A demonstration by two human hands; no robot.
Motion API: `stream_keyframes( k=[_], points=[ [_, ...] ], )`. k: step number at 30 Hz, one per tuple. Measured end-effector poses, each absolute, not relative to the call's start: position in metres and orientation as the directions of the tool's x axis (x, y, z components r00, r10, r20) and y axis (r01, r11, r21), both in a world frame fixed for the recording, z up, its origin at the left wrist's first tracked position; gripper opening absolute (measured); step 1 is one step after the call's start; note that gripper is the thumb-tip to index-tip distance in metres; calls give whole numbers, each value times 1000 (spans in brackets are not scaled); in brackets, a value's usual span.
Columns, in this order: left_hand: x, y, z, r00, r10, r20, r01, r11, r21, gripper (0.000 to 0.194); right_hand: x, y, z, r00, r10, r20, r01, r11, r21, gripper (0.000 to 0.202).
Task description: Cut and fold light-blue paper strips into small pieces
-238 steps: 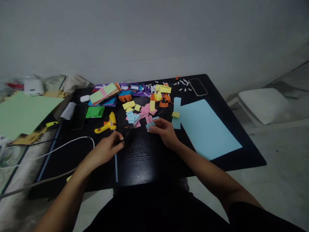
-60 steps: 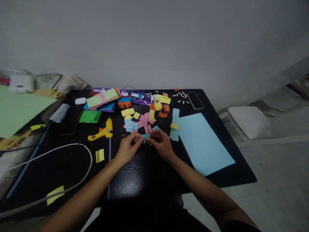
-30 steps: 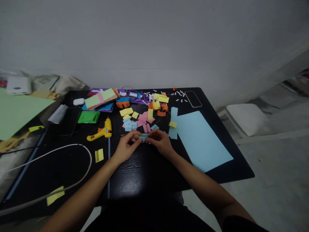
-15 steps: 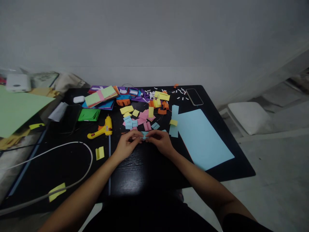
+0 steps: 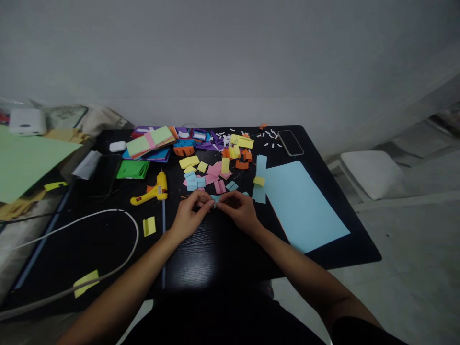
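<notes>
Pinching small blue paper [image 5: 215, 198] beside pink scraps [image 5: 214, 170], yellow glue gun [image 5: 158, 188] nearby

From where I watch, the widest gap is the bare front of the black table [image 5: 230, 256], between the grey strip [image 5: 164, 244] and the large blue sheet [image 5: 307, 206]; a hand could slide in low there. Beyond the fingers, the pink pieces [image 5: 214, 170] and the yellow and orange cuttings behind them block a flat pass. To my left, the glue gun [image 5: 158, 189] stands in the way, and nearer the front the white cable [image 5: 134, 230] loops across. I see a narrow dark lane between blue sheet and phone [image 5: 291, 143].
</notes>
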State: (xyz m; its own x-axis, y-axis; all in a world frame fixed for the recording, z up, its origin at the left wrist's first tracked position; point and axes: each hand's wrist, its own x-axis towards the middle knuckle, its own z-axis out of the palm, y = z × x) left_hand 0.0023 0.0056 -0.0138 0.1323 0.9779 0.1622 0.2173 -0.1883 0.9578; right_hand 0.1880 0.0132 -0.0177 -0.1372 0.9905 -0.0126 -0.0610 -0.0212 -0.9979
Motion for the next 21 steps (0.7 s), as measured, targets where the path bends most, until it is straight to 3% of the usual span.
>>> stream_keyframes(
  k=[8,14,18,21],
  points=[
    [1,2,-22,100,982,159,211,-177,961,22,187,15,-21,-144,987,-74,-164,-97,-982,44],
    [4,3,-18,114,980,163,186,-182,965,30,188,14,-20,-132,990,-53,-145,-72,-987,37],
    [2,5,-14,165,972,165,279,-207,938,15,188,12,-21,-103,994,-29,-115,-41,-992,34],
    [1,3,-12,176,959,224,379,-276,883,14,187,11,-21,-82,997,-11,-105,-19,-994,33]
  ],
)
